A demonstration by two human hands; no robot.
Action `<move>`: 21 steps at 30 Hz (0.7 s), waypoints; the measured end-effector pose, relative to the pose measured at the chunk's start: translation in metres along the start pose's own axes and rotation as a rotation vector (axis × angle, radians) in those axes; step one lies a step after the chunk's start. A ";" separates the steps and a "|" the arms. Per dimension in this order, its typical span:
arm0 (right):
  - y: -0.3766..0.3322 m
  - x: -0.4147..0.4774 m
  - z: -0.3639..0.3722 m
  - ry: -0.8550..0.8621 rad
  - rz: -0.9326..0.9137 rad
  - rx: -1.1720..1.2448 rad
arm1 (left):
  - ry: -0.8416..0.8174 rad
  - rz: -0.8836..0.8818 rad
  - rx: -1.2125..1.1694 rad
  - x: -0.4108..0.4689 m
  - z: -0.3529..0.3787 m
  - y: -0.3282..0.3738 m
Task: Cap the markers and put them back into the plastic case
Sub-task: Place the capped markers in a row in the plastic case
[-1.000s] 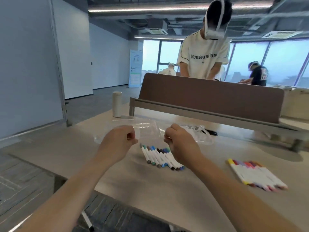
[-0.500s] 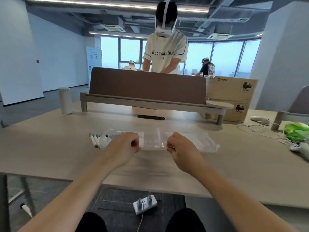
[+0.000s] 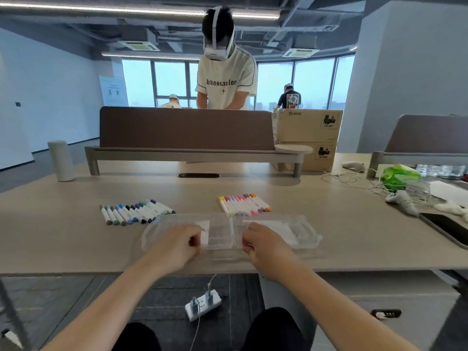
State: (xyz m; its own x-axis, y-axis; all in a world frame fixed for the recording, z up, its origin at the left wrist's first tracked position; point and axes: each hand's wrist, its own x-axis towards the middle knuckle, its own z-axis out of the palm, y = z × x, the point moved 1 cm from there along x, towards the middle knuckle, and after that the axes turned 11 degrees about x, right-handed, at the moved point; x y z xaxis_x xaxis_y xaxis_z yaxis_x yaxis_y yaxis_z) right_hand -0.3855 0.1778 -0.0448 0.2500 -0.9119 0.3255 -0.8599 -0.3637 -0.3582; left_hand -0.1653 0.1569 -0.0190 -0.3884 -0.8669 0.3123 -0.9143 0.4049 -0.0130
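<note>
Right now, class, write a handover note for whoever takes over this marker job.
Left hand and right hand each grip the near edge of the open case, lying on the table.
Blue-green markers lie in a row behind-left; red-yellow markers behind its middle.
Done: no markers in the case; caps seem on, too small to confirm.
Left: check caps, load both rows, close.

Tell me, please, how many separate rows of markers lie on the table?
2: a blue-green row behind and to the left of the plastic case, and a yellow-to-orange row just behind the case's middle. I see no markers inside the case.
</note>
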 end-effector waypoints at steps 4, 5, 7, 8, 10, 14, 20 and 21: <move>-0.001 -0.001 0.004 -0.049 0.029 0.010 | -0.090 0.005 -0.032 -0.001 0.006 -0.004; -0.001 0.000 0.005 -0.054 0.035 0.011 | -0.113 -0.001 -0.052 -0.001 0.008 -0.005; -0.001 0.001 0.005 -0.073 0.056 0.015 | -0.162 -0.014 -0.112 0.002 0.012 -0.009; -0.002 0.002 0.005 -0.087 0.071 0.021 | -0.188 -0.014 -0.140 0.003 0.014 -0.011; -0.003 0.004 0.004 -0.106 0.106 0.045 | -0.236 0.002 -0.176 0.007 0.017 -0.014; 0.000 0.008 0.003 -0.094 0.162 0.124 | -0.274 0.042 -0.181 0.013 0.021 -0.015; 0.004 0.011 0.005 -0.100 0.186 0.207 | -0.282 0.020 -0.195 0.019 0.020 -0.012; 0.004 0.012 0.005 -0.107 0.186 0.209 | -0.277 0.014 -0.196 0.019 0.019 -0.012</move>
State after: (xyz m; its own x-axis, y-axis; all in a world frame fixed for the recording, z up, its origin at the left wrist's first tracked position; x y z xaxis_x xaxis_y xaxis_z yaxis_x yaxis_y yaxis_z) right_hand -0.3839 0.1648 -0.0470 0.1520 -0.9774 0.1472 -0.7877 -0.2097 -0.5792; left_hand -0.1642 0.1301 -0.0306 -0.4420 -0.8960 0.0428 -0.8794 0.4422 0.1762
